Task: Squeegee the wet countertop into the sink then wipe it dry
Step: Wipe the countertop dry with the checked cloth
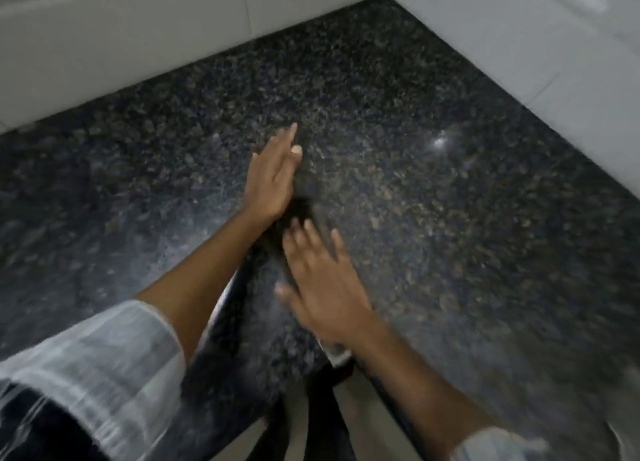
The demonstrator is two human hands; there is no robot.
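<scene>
The dark speckled granite countertop (433, 200) fills the view and shines with a glare spot on the right. My left hand (273, 178) lies near the middle with its fingers straight, its edge down on the stone. My right hand (323, 280) is just behind it, fingers spread and flat over the surface, blurred by motion. A dark blurred patch (301, 209) sits between the two hands; I cannot tell what it is. Neither hand holds anything I can make out. No sink, squeegee or cloth shows.
White tiled walls (138, 51) meet in a corner at the back right and bound the countertop on two sides. The counter's front edge (381, 401) runs below my right forearm, with beige floor (349, 426) and dark trousers beneath. A small pale object (337, 353) shows under my right wrist.
</scene>
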